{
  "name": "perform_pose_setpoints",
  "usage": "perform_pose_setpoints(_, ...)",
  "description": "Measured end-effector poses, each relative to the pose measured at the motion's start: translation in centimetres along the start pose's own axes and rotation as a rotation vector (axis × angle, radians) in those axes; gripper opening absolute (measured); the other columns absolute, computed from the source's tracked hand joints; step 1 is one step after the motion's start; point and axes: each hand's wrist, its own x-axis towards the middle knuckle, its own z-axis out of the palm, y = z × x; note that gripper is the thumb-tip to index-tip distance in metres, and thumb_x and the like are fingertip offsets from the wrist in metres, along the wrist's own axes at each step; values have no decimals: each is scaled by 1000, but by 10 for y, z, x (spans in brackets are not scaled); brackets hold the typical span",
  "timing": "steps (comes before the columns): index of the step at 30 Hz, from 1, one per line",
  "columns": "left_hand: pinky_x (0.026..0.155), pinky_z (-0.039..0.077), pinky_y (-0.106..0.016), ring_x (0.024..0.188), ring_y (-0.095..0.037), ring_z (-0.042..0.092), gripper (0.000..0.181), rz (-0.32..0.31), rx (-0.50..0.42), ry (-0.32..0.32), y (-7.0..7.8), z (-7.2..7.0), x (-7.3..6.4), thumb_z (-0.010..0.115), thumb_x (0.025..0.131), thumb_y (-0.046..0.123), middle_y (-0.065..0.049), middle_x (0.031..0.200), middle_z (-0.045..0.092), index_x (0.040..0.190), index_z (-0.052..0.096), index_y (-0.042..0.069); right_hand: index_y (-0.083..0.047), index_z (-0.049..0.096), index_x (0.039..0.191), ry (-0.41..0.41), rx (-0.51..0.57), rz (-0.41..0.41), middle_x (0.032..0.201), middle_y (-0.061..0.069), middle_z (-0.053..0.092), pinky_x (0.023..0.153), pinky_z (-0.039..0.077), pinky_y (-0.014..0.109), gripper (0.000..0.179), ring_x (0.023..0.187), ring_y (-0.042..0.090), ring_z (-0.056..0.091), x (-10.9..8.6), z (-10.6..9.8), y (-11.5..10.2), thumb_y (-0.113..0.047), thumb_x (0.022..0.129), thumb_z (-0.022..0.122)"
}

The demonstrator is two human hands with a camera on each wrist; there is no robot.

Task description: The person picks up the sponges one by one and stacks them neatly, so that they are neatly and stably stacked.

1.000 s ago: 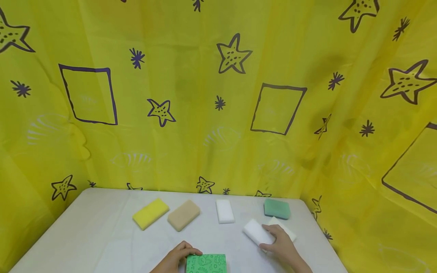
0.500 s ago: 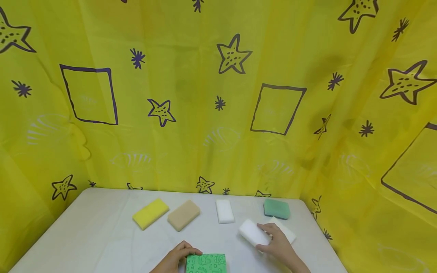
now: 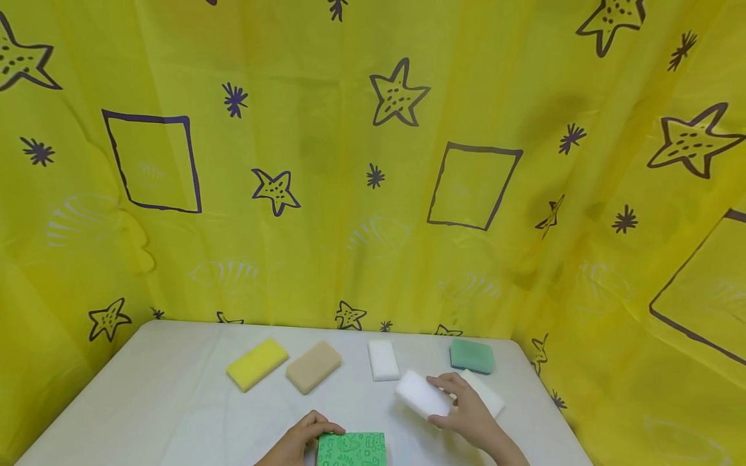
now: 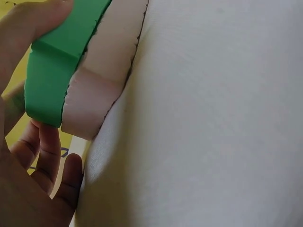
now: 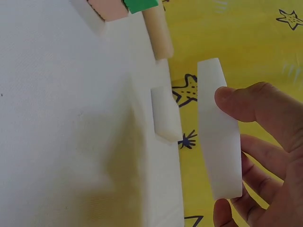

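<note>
Right hand (image 3: 463,411) pinches a white block (image 3: 421,395) that's just shifted left above the table (image 3: 175,401), so the gap's shrinking to the green block (image 3: 352,448) left hand (image 3: 298,437) still grips, fingers curled, up front.

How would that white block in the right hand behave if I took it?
The white block is probably light, as the right hand pinches it above the table. Its matte surface suggests little slipperiness, and its flat faces make rolling unlikely.
</note>
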Motion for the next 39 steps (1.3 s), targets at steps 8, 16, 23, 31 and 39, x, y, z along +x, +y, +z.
perform_pose_setpoints(8, 79, 42, -22, 95, 2, 46, 52, 12, 10, 1, 0, -1, 1, 83, 81, 26, 11, 105, 47, 127, 63, 11, -10, 65, 128, -13, 17, -38, 118, 5, 58, 76, 46, 28, 65, 102, 18, 51, -1, -2, -12, -26, 69, 89)
perform_pose_setpoints(16, 78, 42, -22, 94, 2, 45, 52, 27, -2, 5, 1, 0, 1, 82, 82, 26, 12, 104, 47, 127, 63, 11, -10, 65, 128, -41, 61, -114, 118, 3, 57, 78, 45, 27, 64, 100, 10, 48, -3, -1, -20, -26, 71, 87)
perform_pose_setpoints(23, 70, 40, -20, 91, 4, 43, 53, 61, 12, 18, -3, 0, 1, 82, 82, 27, 13, 103, 48, 128, 61, 11, -8, 65, 127, -62, 103, -173, 116, 4, 57, 77, 43, 24, 62, 97, 5, 46, -4, 6, -23, -24, 70, 87)
perform_pose_setpoints(31, 72, 40, -21, 93, 3, 44, 53, 72, 30, 25, -5, 0, 1, 82, 82, 28, 13, 104, 48, 128, 61, 13, -10, 66, 126, -89, 137, -189, 116, 2, 56, 77, 42, 24, 61, 96, 4, 46, -3, 17, -31, -22, 70, 87)
perform_pose_setpoints(39, 72, 40, -21, 92, 3, 44, 55, 50, 7, 8, -6, 0, 1, 80, 83, 29, 13, 104, 48, 129, 60, 8, -12, 65, 129, -141, 199, -204, 117, 2, 55, 81, 41, 26, 62, 101, 6, 47, -4, 24, -38, -22, 71, 86)
